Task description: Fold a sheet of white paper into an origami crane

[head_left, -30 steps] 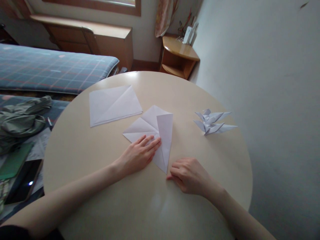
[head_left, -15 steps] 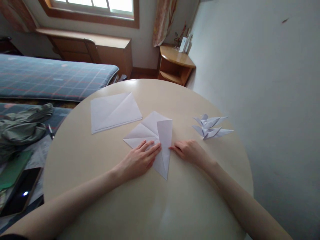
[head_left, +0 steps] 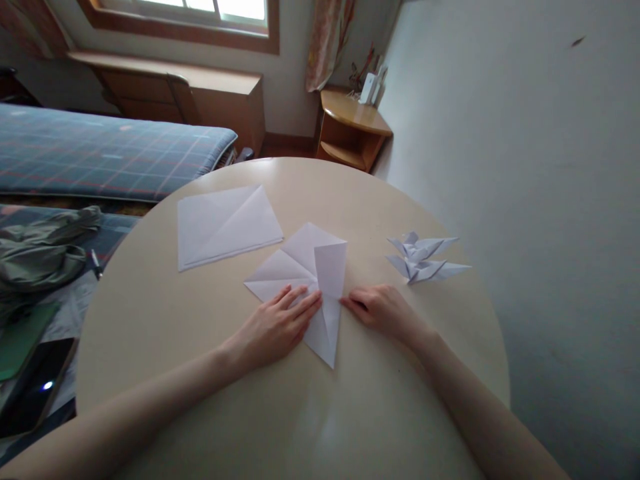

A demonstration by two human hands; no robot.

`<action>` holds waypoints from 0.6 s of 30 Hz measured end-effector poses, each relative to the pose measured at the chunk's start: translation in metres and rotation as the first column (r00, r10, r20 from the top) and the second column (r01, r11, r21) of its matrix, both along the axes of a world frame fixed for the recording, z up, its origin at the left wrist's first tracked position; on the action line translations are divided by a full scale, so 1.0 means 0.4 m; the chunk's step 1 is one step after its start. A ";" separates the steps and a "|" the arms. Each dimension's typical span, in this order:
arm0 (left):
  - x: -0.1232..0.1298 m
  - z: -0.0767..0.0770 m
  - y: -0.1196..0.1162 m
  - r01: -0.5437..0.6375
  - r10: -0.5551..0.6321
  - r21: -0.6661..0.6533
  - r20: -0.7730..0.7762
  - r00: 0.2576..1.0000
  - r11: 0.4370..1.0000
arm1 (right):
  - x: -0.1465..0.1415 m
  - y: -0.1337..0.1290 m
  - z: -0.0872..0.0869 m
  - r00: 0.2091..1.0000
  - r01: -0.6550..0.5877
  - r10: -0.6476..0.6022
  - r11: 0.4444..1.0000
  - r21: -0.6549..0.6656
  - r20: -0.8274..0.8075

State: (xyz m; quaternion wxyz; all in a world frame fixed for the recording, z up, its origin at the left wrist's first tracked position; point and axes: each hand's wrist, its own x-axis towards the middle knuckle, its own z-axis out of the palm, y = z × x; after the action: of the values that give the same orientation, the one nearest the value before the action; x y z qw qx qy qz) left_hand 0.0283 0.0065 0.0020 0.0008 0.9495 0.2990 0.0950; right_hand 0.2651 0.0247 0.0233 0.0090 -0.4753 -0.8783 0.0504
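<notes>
A white sheet of paper (head_left: 290,260), creased and partly folded, lies on the round table in front of me. Its right side is turned over into a narrow flap (head_left: 330,267). My left hand (head_left: 285,320) rests flat on the lower part of the sheet, fingers stretched out, the tips at the flap's inner edge. At the right folded edge, my right hand (head_left: 377,308) has its fingers curled together, thumb and index pinching the paper's edge. Part of the sheet is hidden under my left hand.
Several stacked white sheets (head_left: 227,223) lie at the back left of the cream table (head_left: 400,413). Two folded paper cranes (head_left: 425,260) stand at the right. Beyond the left edge are a phone (head_left: 37,387), a pen (head_left: 97,263) and crumpled cloth (head_left: 45,257). A wall (head_left: 550,200) runs along the right.
The view has shifted slightly. Both hands keep the same places on the paper, and its fold looks unchanged.
</notes>
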 end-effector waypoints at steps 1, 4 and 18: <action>0.000 0.000 0.000 0.000 0.000 0.001 -0.001 1.000 1.000 | -0.002 -0.001 0.004 1.000 -0.004 0.004 1.000 -0.002 0.010; -0.001 -0.002 -0.001 -0.002 0.002 0.004 -0.002 1.000 1.000 | -0.004 -0.010 0.012 0.999 -0.019 0.019 1.000 -0.001 0.037; -0.002 0.002 -0.002 -0.005 0.005 0.004 -0.013 1.000 1.000 | -0.028 -0.062 0.031 0.993 -0.117 0.120 0.988 -0.105 0.022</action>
State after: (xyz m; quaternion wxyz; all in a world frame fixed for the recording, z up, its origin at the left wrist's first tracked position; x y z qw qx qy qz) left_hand 0.0277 0.0056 0.0028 -0.0035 0.9493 0.3013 0.0892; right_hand 0.2538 -0.0002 0.0356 -0.0309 -0.4228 -0.9012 0.0895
